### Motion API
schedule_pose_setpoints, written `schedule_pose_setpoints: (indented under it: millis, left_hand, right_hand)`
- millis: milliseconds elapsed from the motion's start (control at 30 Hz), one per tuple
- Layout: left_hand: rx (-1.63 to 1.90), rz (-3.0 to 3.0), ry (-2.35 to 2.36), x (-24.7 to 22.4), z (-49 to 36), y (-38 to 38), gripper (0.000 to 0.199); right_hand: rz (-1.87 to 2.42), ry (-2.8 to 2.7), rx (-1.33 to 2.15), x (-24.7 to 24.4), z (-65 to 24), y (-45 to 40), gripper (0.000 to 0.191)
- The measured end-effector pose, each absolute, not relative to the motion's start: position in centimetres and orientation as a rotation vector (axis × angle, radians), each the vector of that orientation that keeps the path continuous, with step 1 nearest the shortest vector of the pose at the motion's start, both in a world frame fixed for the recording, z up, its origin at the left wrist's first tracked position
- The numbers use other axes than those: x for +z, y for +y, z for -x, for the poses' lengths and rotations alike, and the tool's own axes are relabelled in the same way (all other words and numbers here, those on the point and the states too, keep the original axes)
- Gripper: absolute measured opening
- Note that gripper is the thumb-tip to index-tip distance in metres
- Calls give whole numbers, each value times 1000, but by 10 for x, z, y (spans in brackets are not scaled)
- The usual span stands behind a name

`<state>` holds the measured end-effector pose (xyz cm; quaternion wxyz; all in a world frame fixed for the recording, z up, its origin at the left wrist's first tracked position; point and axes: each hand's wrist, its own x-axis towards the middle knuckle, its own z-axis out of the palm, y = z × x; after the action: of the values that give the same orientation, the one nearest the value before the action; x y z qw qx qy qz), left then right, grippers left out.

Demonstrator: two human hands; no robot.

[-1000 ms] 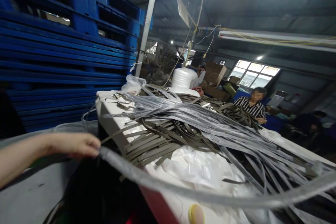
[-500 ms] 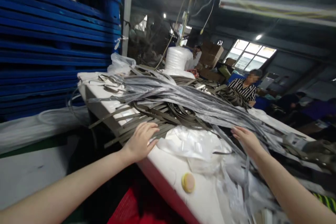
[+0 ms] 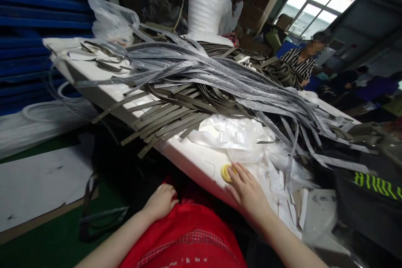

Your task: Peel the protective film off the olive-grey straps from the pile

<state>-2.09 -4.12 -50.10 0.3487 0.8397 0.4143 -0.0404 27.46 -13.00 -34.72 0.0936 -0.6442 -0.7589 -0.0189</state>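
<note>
My right hand [image 3: 246, 190] reaches over the white table with its fingers spread, and the fingertips touch the right side of a small yellow roll [image 3: 225, 173] that looks like tape. Low by the red clothing [image 3: 191, 234] on my lap, my left hand [image 3: 161, 202] is loosely bent, with the thumb apart and nothing visible in it. Beyond both hands lies a heap of long grey straps in clear plastic sleeves [image 3: 201, 67]. Bare dark olive straps [image 3: 176, 119] stick out over the table's near edge. Crumpled clear plastic [image 3: 234, 134] lies between the straps and the roll.
A large white foam roll [image 3: 204, 10] stands at the table's back. Blue stacked pallets [image 3: 40, 29] rise on the left. A dark bag with green lettering [image 3: 370, 201] is at the right. A person in a striped top [image 3: 297, 60] sits across the table.
My right hand has come down and nearer, from beside the sleeved straps to the yellow roll. My left hand has left the olive straps and dropped to my lap. The view has tilted down.
</note>
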Motion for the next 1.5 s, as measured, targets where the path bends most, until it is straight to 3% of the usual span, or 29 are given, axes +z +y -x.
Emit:
schedule_pose_setpoints:
  millis: [367, 733, 967, 1133, 1333, 1500]
  left_hand:
    - [-13, -2092, 1139, -504, 25, -34, 20]
    - [11, -2086, 1115, -506, 26, -33, 21]
    - [16, -2113, 1077, -506, 29, -33, 26]
    - [8, -2108, 1093, -504, 27, -32, 26]
    - [33, -2088, 1107, -506, 28, -32, 27]
    - [78, -2075, 1115, -505, 32, -32, 29]
  right_hand:
    - [1927, -2146, -258, -378, -270, -135, 44]
    - [1939, -2090, -208, -382, -266, -137, 47]
    - [1909, -1908, -171, -345, -268, -122, 29]
    - [1899, -1844, -178, -315, -272, -70, 26]
    - [2017, -2059, -247, -324, -266, -3, 52]
    - [2018, -2101, -256, -316, -272, 6, 18]
